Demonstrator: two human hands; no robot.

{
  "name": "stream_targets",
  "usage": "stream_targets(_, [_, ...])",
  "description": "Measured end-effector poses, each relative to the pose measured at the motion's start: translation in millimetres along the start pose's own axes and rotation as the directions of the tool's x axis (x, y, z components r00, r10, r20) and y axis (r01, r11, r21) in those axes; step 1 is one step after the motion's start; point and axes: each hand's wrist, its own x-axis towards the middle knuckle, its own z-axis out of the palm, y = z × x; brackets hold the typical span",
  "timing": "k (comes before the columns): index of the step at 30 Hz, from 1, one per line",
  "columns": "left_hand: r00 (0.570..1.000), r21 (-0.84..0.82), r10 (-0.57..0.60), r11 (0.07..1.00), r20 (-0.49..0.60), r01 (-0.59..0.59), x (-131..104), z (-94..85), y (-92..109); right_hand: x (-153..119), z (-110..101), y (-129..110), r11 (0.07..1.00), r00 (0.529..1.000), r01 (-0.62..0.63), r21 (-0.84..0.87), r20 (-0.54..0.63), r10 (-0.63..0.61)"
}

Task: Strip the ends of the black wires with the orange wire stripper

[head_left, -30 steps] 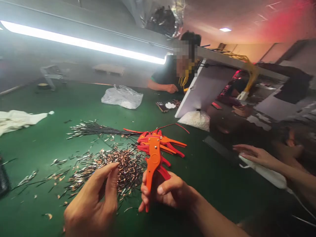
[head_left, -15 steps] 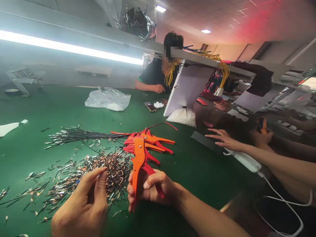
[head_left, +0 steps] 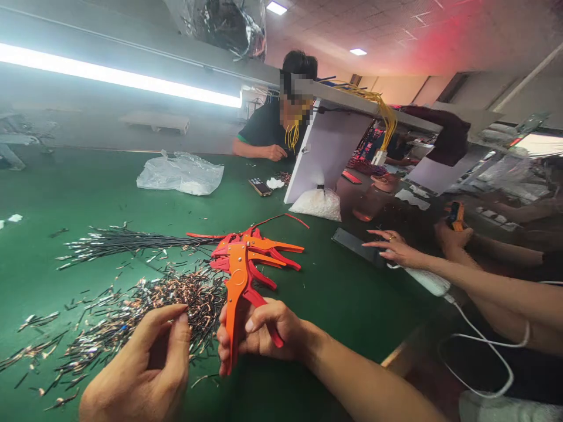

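We are holding a pair of pliers (head_left: 237, 281) in our right hand (head_left: 272, 328), fingers wrapping its handles, in front of more pliers (head_left: 277, 245) on the green table (head_left: 334, 310). Our left hand (head_left: 141, 369) is bringing thumb and fingertip together near a pile of wire scraps (head_left: 197, 293) — we are not making out anything between them. The held pair is looking stiff, sturdy and fairly light, its smooth handles perhaps slippery — we are judging the lower handles the surest grip.
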Motion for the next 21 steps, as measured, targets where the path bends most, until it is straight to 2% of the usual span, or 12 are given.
stream_targets(4, [0.992, -0.011, -0.127, 0.992, -0.003, 0.127, -3.7, -4.0, 12.3, -0.1, 0.3, 0.3, 1.000, 1.000, -0.008, -0.006, 0.003, 0.008])
stream_targets(10, [0.989, -0.011, -0.147, 0.989, 0.030, 0.148, -4.8, -7.5, 16.7, -1.0, 1.7, -1.5, 1.000, 1.000, 0.017, -0.005, 0.009, -0.016])
stream_targets(21, [0.999, -0.009, -0.033, 0.999, 0.001, 0.033, -5.5, -1.1, -0.2, 1.4, -4.3, 4.5, 1.000, 0.999, -0.015, -0.020, 0.045, 0.016])
